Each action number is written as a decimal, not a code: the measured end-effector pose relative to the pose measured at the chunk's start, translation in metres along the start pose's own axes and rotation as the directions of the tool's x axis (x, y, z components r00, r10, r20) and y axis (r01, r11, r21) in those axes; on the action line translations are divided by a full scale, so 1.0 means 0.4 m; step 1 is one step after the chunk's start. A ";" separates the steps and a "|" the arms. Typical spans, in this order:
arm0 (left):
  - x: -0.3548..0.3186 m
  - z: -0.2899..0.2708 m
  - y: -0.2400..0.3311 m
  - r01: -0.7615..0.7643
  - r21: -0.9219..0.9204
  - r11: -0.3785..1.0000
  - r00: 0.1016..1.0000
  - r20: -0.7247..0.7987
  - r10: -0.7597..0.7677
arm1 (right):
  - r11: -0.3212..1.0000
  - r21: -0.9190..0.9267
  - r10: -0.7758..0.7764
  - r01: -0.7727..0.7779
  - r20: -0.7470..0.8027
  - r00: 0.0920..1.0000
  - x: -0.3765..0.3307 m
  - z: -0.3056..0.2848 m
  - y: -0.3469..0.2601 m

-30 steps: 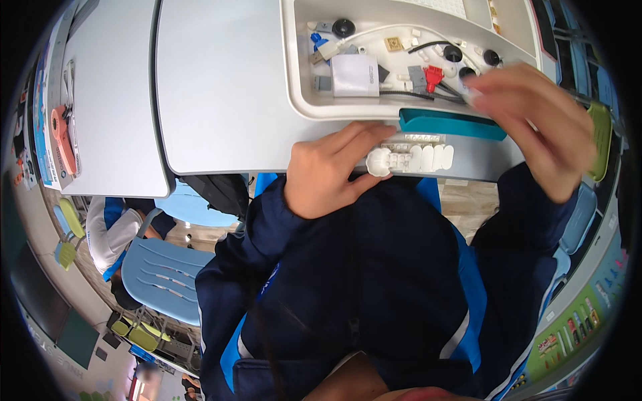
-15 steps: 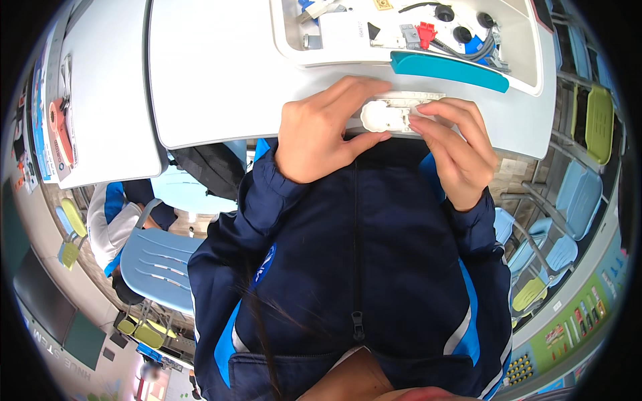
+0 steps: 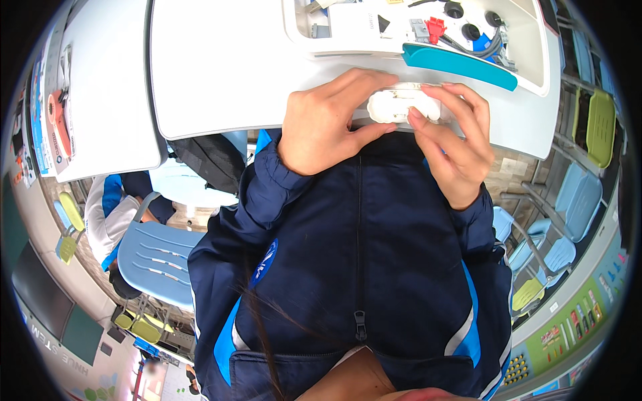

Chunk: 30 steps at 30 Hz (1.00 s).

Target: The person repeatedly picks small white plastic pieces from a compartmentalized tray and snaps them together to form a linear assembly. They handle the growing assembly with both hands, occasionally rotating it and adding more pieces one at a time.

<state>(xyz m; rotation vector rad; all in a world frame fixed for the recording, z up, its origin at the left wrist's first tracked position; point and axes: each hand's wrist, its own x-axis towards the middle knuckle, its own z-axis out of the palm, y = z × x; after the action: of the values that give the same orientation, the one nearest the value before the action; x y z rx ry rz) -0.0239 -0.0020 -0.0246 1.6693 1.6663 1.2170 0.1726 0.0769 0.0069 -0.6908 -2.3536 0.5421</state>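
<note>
A white plastic part point(image 3: 391, 107) with a scalloped, rounded end is held up at the near edge of the table. My left hand point(image 3: 324, 120) grips its left side, fingers along the far edge and thumb at the near edge. From the right, my right hand point(image 3: 461, 137) pinches the other end, its thumb and fingers bent over the white surface. Overexposure hides the finer details, and I cannot tell whether the white part is one piece or several.
Beyond my hands stands a white tray point(image 3: 311, 48) holding black wheels, a red connector point(image 3: 435, 30), grey cables and other small parts. A teal curved strip point(image 3: 461, 69) lies along its near side. A blue chair point(image 3: 160, 257) and a seated person point(image 3: 110, 214) are at the left.
My right thumb has shifted along the white part, and a smooth rounded white surface now shows at its right end, where slots showed before. The view has moved slightly.
</note>
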 end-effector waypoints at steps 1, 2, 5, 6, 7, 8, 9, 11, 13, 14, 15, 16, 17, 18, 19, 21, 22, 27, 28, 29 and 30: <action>0.000 0.000 -0.001 0.003 -0.004 1.000 1.000 0.003 -0.003 | 1.000 -0.008 0.001 -0.001 0.006 1.000 -0.002 0.001 0.002; 0.000 0.000 -0.002 0.000 -0.005 1.000 1.000 0.002 0.000 | 1.000 -0.016 0.002 -0.002 0.012 1.000 -0.004 0.002 0.005; 0.000 0.000 -0.002 0.002 -0.001 1.000 1.000 0.019 -0.002 | 0.998 -0.042 0.040 -0.038 0.035 0.999 0.000 -0.003 -0.007; 0.002 -0.003 0.000 0.009 0.007 1.000 0.999 0.035 -0.009 | 0.997 -0.051 0.058 -0.056 0.043 0.997 0.002 -0.004 -0.012; 0.003 -0.007 0.003 0.012 0.016 1.000 0.998 0.053 -0.013 | 0.997 -0.046 0.071 -0.069 0.050 0.996 0.002 -0.005 -0.016; 0.003 -0.009 0.006 0.030 0.013 0.999 0.997 0.064 -0.031 | 0.996 -0.041 0.085 -0.083 0.057 0.995 0.004 -0.004 -0.017; 0.002 -0.011 0.008 0.049 0.011 0.999 0.996 0.076 -0.049 | 0.995 -0.036 0.098 -0.096 0.065 0.993 0.005 -0.004 -0.017; 0.008 -0.015 0.010 0.057 0.011 0.998 0.995 0.078 -0.057 | 0.999 0.002 0.052 -0.053 0.087 0.995 0.014 -0.016 0.000; 0.004 -0.013 0.009 0.055 0.013 0.998 0.996 0.067 -0.056 | 0.997 0.032 0.065 -0.068 0.088 0.994 0.027 -0.027 0.001; 0.003 -0.012 0.008 0.051 0.017 0.999 0.997 0.061 -0.052 | 0.994 0.043 0.102 -0.105 0.077 0.992 0.039 -0.035 -0.004; 0.003 -0.012 0.007 0.048 0.021 0.999 0.997 0.055 -0.049 | 0.988 0.056 0.137 -0.141 0.068 0.988 0.047 -0.039 -0.006; 0.003 -0.011 0.007 0.046 0.024 0.999 0.997 0.054 -0.047 | 0.989 0.073 0.124 -0.131 0.095 0.988 0.049 -0.037 -0.005; 0.003 -0.011 0.008 0.051 0.023 0.998 0.997 0.054 -0.052 | 0.988 0.092 0.109 -0.120 0.122 0.987 0.051 -0.034 -0.001; 0.004 -0.010 0.010 0.056 0.022 0.998 0.997 0.054 -0.058 | 0.988 0.110 0.093 -0.110 0.149 0.984 0.053 -0.030 0.003; 0.005 -0.010 0.011 0.062 0.021 0.998 0.996 0.056 -0.063 | 0.987 0.111 0.094 -0.113 0.164 0.982 0.054 -0.026 0.007; 0.007 -0.010 0.013 0.069 0.013 0.998 0.996 0.059 -0.069 | 0.987 0.112 0.095 -0.118 0.195 0.976 0.055 -0.018 0.016; 0.007 -0.011 0.013 0.075 0.010 0.997 0.995 0.059 -0.076 | 0.984 0.130 0.092 -0.118 0.192 0.977 0.056 -0.015 0.018; 0.008 -0.009 0.016 0.104 0.005 0.995 0.993 0.059 -0.104 | 0.976 0.190 0.078 -0.107 0.153 0.985 0.046 -0.006 0.022; 0.009 -0.008 0.017 0.111 0.008 0.994 0.992 0.063 -0.111 | 0.977 0.193 0.062 -0.089 0.142 0.988 0.047 -0.005 0.022; 0.010 -0.009 0.018 0.115 0.006 0.993 0.991 0.066 -0.115 | 0.978 0.194 0.046 -0.071 0.130 0.990 0.049 -0.004 0.021; 0.013 -0.010 0.020 0.117 0.003 0.993 0.991 0.070 -0.117 | 0.979 0.195 0.031 -0.053 0.118 0.993 0.050 -0.004 0.021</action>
<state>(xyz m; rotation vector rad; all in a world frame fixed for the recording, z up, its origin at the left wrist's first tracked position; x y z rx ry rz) -0.0237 0.0007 -0.0148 1.5715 1.6956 1.0906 0.1631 0.0958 0.0125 -0.6333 -2.3528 0.8426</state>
